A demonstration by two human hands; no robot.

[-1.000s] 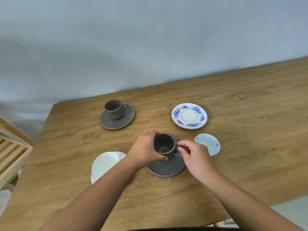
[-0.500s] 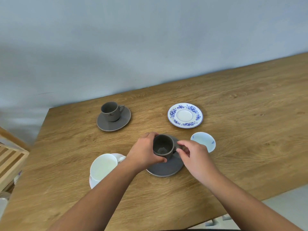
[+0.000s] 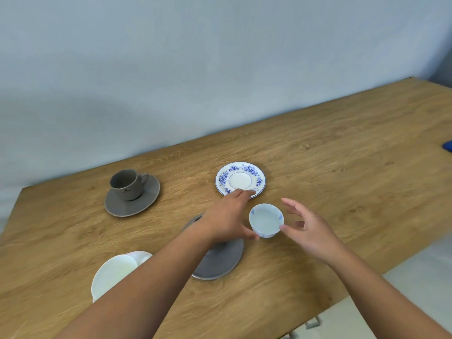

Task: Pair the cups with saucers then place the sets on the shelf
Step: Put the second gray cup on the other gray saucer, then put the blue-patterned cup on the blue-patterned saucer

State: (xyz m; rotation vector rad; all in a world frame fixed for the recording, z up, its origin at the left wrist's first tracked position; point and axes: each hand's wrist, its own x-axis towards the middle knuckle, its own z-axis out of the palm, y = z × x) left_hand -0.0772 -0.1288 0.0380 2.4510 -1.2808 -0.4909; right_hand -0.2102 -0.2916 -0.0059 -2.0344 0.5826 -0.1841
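Oak-grained table [image 3: 342,155] under me, both my arms stretched out over it. My left hand [image 3: 226,220] reaches forward, fingers loosely extended and holding nothing, fingertips touching the near rim of the blue-flowered saucer [image 3: 240,179]. My right hand [image 3: 309,227] is spread wide, fingers splayed, its thumb tip right at the side of the small white cup with blue marks [image 3: 266,220]; whether it's touching, I can't tell. That cup sits between my two hands, just on the near side of the flowered saucer. My left forearm crosses a grey saucer [image 3: 220,263]. Left of the flowered saucer, well apart, a grey cup [image 3: 127,184] stands on its own grey saucer [image 3: 133,198]. Nearest me, a white cup [image 3: 113,272].
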